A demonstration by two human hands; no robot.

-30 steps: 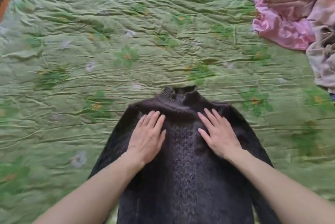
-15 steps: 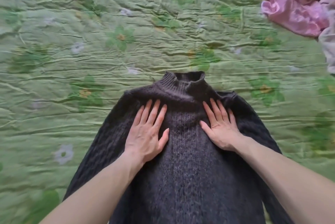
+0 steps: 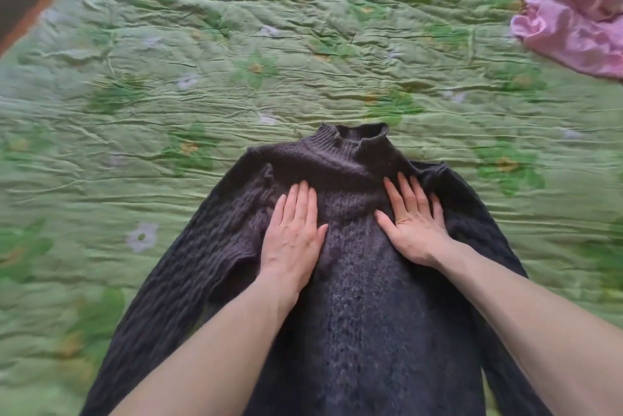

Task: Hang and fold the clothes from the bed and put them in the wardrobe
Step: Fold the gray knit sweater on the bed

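Slid slightly up toward collar since earlier frame: left hand (image 3: 292, 234), right hand (image 3: 413, 224), both spread flat, pressing dark sweater (image 3: 354, 297) at lower centre on bed (image 3: 236, 78). Smoothing before folding, probably.

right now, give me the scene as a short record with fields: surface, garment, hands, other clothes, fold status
surface: green floral quilt, wrinkled, covering the bed
garment: dark knit sweater, laid flat, collar pointing away from the person
left hand: flat, fingers straight, pressing the sweater's chest
right hand: flat, fingers straight, pressing the chest beside the collar
other clothes: pink garment bunched at the far right of the bed
fold status: sweater spread out, no fold made yet
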